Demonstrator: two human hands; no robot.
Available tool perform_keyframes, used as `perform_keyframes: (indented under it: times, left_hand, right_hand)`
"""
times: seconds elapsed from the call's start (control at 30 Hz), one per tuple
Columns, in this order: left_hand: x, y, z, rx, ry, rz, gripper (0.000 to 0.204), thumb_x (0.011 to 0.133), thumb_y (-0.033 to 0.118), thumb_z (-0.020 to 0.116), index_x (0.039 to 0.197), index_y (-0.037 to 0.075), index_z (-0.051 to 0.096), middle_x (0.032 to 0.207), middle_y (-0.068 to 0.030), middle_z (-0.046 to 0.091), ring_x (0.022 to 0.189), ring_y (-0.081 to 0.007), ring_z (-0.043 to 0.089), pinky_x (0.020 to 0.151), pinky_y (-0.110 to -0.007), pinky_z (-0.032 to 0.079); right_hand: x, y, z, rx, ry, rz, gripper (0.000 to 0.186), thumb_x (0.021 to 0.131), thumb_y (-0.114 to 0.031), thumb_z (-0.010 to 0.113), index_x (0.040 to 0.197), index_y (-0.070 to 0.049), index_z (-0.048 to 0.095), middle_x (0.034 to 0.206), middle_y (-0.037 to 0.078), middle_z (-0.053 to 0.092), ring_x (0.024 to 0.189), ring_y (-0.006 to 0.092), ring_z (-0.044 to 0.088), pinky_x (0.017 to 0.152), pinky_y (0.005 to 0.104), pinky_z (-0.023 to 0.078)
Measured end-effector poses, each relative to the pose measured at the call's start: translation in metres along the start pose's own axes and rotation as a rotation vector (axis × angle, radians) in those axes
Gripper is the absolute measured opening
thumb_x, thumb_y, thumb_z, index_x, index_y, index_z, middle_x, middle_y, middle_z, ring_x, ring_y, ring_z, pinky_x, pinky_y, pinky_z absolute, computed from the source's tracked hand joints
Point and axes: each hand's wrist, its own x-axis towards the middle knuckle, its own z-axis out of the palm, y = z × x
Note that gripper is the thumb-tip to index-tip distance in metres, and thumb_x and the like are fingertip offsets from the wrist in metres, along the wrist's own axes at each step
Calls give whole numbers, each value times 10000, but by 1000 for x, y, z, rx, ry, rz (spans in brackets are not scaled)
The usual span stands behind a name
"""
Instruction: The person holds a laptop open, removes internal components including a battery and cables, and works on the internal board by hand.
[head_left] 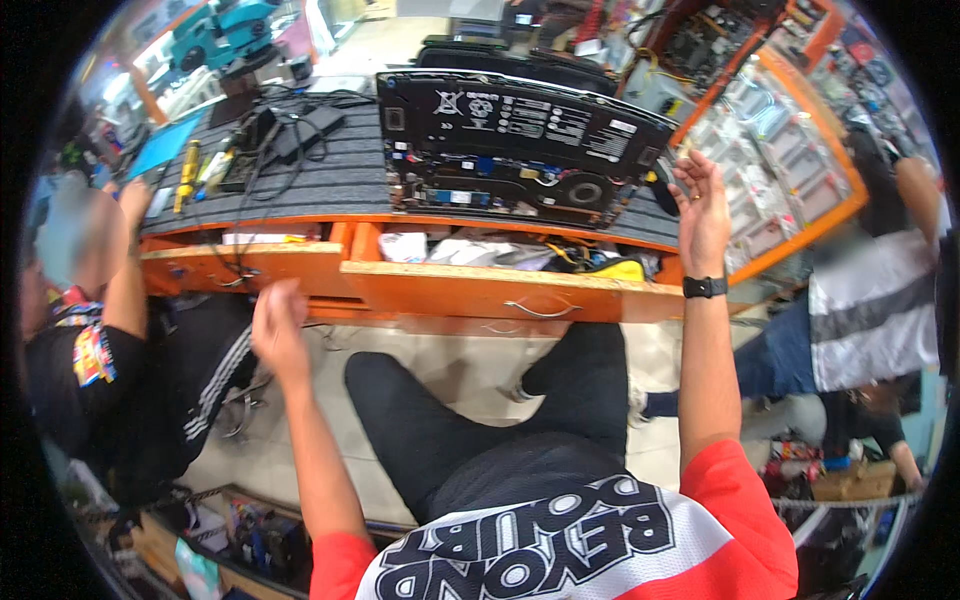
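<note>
An opened laptop (520, 145) lies bottom-up on the grey ribbed bench mat (330, 180), its black cover propped up and its circuit boards and fan showing. My right hand (700, 205), with a black watch on the wrist, is raised at the laptop's right corner and pinches a small thin pale object between finger and thumb. My left hand (278, 325) hangs blurred in front of the orange drawers (470, 290), fingers loosely curled, with nothing visible in it. The right drawer is pulled out and holds papers, cables and a yellow item.
Black cables, a yellow-handled tool (186, 175) and a blue pad (165, 145) lie on the mat's left. One person sits at my left, leaning on the bench; another sits at the right. Orange shelves of clear parts boxes (780, 160) stand at right. My crossed legs fill the space below.
</note>
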Motion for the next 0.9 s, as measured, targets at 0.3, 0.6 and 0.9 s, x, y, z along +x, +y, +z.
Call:
perform_keyframes:
  times: [0.3, 0.6, 0.9]
  left_hand:
    - [176, -3, 153, 283, -572, -263, 306, 985, 274, 557, 1062, 27, 720, 887, -39, 703, 757, -111, 609, 602, -292, 492]
    - [195, -28, 188, 135, -790, -297, 298, 948, 155, 638, 1212, 21, 672, 1164, -59, 700, 1004, -156, 634, 868, -349, 533]
    - [200, -48, 200, 171, -738, -425, 287, 1001, 245, 595, 1111, -8, 676, 1043, -48, 704, 896, -134, 644, 772, -297, 534]
  right_hand:
    - [0, 24, 57, 314, -48, 35, 527, 1102, -421, 379, 1317, 19, 572, 1326, 116, 604, 1237, 203, 524, 1097, 372, 354]
    - [26, 5, 70, 300, 34, 40, 418, 1087, -297, 478, 1117, 66, 683, 1103, 116, 695, 1039, 160, 617, 971, 304, 435]
    - [18, 1, 71, 304, 169, -1, 313, 1042, -212, 533, 1016, 57, 690, 1001, 118, 687, 948, 148, 598, 912, 303, 439]
